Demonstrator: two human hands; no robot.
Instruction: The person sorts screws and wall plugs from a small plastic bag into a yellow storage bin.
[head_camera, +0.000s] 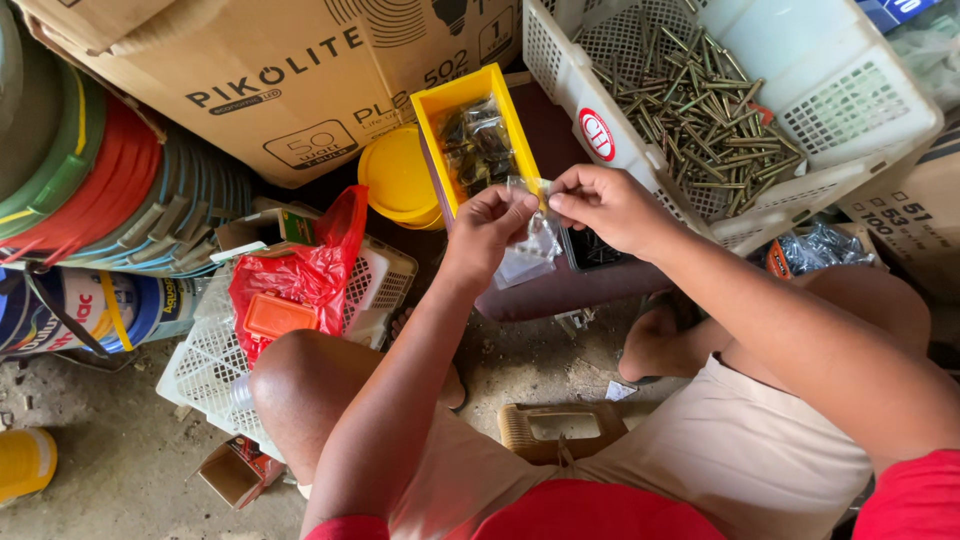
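Note:
Both my hands pinch the top edge of a small clear plastic bag (533, 250), which hangs between them. My left hand (487, 230) holds its left corner, my right hand (605, 205) its right corner. Just behind the bag stands a yellow tray (497, 100) filled with small packed bags of dark screws. To the right a white perforated crate (840, 110) holds a heap of long brass-coloured screws (705, 110). Under my hands lies a dark low surface (560, 290).
A large cardboard box (270, 70) is at the back, stacked coloured buckets (100, 180) at left. A white basket (215, 355) holds a red plastic bag (300, 275). A yellow lid (395, 180), a small open carton (232, 472) and a tan stool (560, 430) are near my knees.

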